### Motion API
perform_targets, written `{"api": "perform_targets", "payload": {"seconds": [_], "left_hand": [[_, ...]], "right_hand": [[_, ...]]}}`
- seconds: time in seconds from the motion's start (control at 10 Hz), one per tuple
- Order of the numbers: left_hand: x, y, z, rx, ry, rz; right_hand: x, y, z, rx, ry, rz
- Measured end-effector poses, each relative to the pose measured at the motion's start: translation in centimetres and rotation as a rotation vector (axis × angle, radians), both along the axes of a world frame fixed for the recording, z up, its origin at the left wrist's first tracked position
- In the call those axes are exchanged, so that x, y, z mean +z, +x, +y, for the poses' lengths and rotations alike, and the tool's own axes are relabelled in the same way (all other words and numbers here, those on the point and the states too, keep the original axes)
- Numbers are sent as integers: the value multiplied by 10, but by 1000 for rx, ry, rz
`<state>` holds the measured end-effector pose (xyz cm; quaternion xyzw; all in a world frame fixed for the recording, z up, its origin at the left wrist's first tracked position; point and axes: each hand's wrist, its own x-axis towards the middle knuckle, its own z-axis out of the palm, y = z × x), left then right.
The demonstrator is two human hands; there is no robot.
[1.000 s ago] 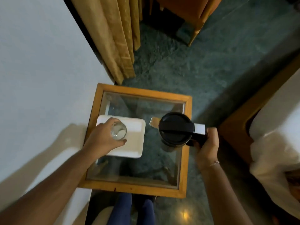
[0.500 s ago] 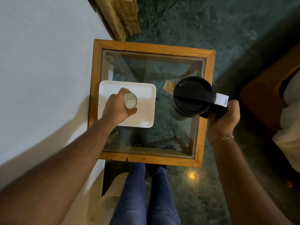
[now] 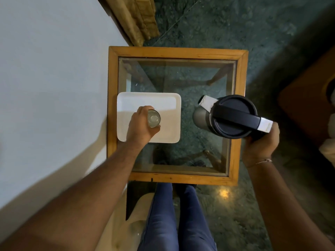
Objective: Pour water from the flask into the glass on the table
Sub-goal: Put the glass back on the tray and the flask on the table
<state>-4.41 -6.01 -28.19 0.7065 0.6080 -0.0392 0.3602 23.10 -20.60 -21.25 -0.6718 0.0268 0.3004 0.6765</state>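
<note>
A: What colours sit round the left hand [image 3: 140, 126]?
B: Its fingers curl round a clear, faintly greenish glass [image 3: 153, 118], over a plain white tray [image 3: 163, 102].
A: And by the right hand [image 3: 261, 142]?
B: Those fingers grip a flask [image 3: 230, 116] with black lid and handle, white tabs, grey steel body. Below lie the table [image 3: 177, 51], honey-orange wood, and the mottled dark green floor [image 3: 235, 24].

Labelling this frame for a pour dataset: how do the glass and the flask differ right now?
The glass is clear, small and open-topped; the flask is steel-bodied, far wider and capped by a black lid. The glass stands over the white tray; the flask is beside the tray. Each is gripped: glass by left hand, flask by right hand.
</note>
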Motion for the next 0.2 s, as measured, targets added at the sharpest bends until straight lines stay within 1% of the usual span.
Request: {"api": "perform_targets", "payload": {"seconds": [0.1, 0.2], "left_hand": [[10, -2, -3, -26, 16, 38], [12, 2, -7, -12, -1, 33]], "right_hand": [[-1, -3, -4, 8, -27, 50], [2, 1, -9, 78, -9, 6]]}}
